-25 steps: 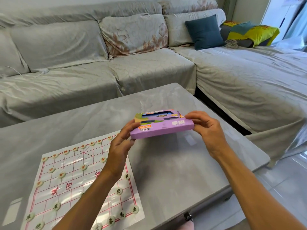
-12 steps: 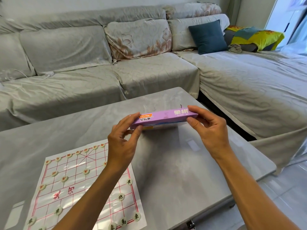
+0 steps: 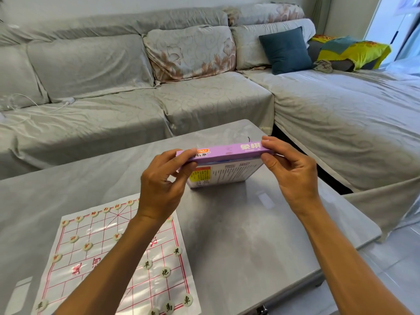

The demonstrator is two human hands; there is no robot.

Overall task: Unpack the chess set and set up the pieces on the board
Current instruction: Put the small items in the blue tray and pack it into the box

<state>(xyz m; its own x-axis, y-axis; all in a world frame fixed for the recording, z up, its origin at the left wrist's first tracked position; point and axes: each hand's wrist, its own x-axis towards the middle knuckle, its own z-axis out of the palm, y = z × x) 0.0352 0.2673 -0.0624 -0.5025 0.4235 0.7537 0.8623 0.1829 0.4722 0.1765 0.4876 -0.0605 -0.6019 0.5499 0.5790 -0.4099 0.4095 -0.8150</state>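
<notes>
A flat purple chess box hangs in the air above the grey table, tilted so its printed white underside faces me. My left hand pinches its left end between thumb and fingers. My right hand pinches its right end the same way. A white paper board with red grid lines lies flat at the lower left. Several round pale pieces stand on it, red-marked ones along the far rows and dark-marked ones near me. My left forearm hides part of the board.
A grey sofa wraps around the far and right sides of the table. A blue cushion and a yellow-green blanket lie on it at the back right. A white cable trails over the left seat. The table's right edge drops to a tiled floor.
Both hands have tipped the box over: its colourful top faced me a second ago, then only its purple edge, and now its printed underside shows.
</notes>
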